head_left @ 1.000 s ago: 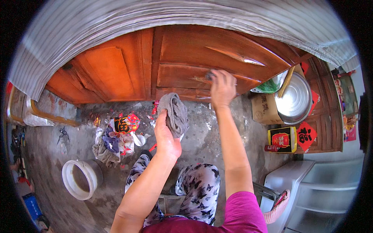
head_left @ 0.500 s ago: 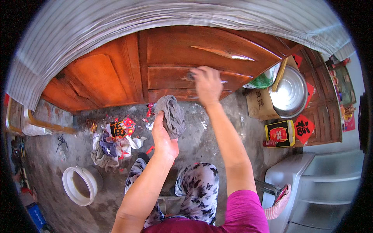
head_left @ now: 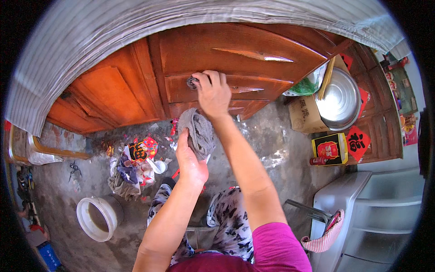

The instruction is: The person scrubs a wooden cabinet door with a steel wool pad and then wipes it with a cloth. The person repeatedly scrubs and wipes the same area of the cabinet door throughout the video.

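Observation:
My left hand point(head_left: 192, 163) is wrapped round a bunched grey cloth point(head_left: 197, 132), holding it up in front of the cabinet. With bent fingers my right hand point(head_left: 214, 93) grips a small dark grey scourer point(head_left: 191, 82), which looks like steel wool. It is against the left part of a brown wooden drawer front point(head_left: 179, 92). Part of the scourer is hidden by my fingers. The drawer belongs to a reddish-brown cabinet point(head_left: 199, 43), whose lower edge is partly covered by the cloth and my right forearm.
A white bucket point(head_left: 118, 213) of murky water stands on the floor at left. Paper scraps and rags point(head_left: 124, 186) lie beyond it, near scissors point(head_left: 75, 170). At right are a cardboard box point(head_left: 304, 115), a metal basin point(head_left: 339, 102) and a white shelf unit point(head_left: 385, 201). A striped curtain point(head_left: 181, 13) hangs above.
My right hand has moved left along the drawer front with the scourer. My left hand still holds the cloth in nearly the same place. The view has shifted slightly.

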A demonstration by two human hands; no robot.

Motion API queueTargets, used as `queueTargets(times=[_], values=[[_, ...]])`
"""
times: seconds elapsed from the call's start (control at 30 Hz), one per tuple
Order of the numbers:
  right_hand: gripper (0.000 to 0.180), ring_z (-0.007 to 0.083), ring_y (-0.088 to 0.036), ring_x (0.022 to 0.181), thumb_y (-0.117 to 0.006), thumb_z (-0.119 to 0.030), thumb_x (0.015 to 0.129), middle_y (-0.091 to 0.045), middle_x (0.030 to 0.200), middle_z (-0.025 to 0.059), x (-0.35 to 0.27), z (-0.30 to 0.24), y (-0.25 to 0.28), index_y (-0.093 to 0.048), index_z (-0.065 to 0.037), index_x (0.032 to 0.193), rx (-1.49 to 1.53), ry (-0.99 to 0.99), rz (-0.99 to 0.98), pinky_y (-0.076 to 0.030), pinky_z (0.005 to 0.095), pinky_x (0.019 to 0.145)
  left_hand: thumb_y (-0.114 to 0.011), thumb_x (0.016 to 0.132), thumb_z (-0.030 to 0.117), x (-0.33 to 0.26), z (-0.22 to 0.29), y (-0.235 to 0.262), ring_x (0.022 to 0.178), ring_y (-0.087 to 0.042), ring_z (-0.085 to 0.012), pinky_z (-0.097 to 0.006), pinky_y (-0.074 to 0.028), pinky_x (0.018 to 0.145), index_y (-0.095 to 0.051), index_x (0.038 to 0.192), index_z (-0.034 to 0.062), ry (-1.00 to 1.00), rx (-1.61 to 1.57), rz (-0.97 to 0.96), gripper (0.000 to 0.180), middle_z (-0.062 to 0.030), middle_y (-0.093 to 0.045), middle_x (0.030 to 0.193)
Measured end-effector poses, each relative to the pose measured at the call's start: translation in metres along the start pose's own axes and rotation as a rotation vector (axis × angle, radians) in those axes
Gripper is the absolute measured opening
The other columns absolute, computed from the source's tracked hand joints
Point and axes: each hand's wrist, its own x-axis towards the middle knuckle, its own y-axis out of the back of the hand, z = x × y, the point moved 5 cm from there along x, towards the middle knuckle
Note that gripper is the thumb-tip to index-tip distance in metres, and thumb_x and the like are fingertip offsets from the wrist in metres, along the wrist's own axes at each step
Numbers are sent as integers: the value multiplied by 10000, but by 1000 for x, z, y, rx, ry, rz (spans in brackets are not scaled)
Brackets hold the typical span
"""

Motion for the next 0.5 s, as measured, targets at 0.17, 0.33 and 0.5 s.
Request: queueTargets(times=[0.17,0.33,0.5], values=[[196,320,-593,1126,-750,-171,898,-625,1146,84,-22,76,53,-740,-224,1086,-167,-221,61,-534,448,920,-555,1048,406,3,-6,8,1234,-626,-223,-438,-473,1070,-593,1398,134,-4,-4,-6,444,-30,-668,1350],[169,369,-583,1064,-715,-159,948,-623,1075,165,-37,109,60,-707,-127,1114,-147,-506,325,-482,486,936,-547,1050,397,4,2,7,1226,-632,-220,-431,-471,1069,-599,1392,137,12,-20,32,433,-25,-671,1348],[189,362,-594,1042,-718,-239,930,-623,1127,121,-18,4,-7,-692,-186,1110,-14,-156,182,-512,470,907,-567,1043,379,-3,4,-4,1153,-669,-193,-381,-516,998,-641,1313,90,3,-25,22,403,-29,-701,1274]])
